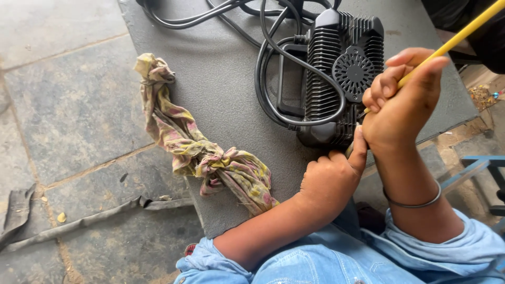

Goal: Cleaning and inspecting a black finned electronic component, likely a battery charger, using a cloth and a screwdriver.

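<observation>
View from the head camera, looking down onto a grey board (226, 79) laid across a stone-slab floor (68, 105).

(a) The work piece is a black finned charger unit (336, 58) with a round grille on its casing. It lies on the board's far right part, with black cables (284, 68) looped round its left side.

(b) The right hand (402, 105) is clenched round a yellow tool (463, 34). The shaft slopes down from the upper right, and the tip meets the unit's near lower corner. I read it as a screwdriver, but the tip is hidden behind the fingers, so I cannot be sure. A thin bangle (415, 202) sits on this wrist.

(c) The left hand (331, 176) is curled into a fist just below the unit. Its thumb is raised and touches the casing's corner beside the tool tip. I cannot tell whether the fist encloses anything.

(d) A knotted yellow-and-pink rag (200, 152) lies on the board's left edge, well apart from the unit. A dark rubber strip (79, 221) lies on the floor.

As I judge it, the step in hand is working the tool tip at the casing's lower corner. Further pressure there calls for the tip to stay seated and for the thumb to brace the unit against sliding.
</observation>
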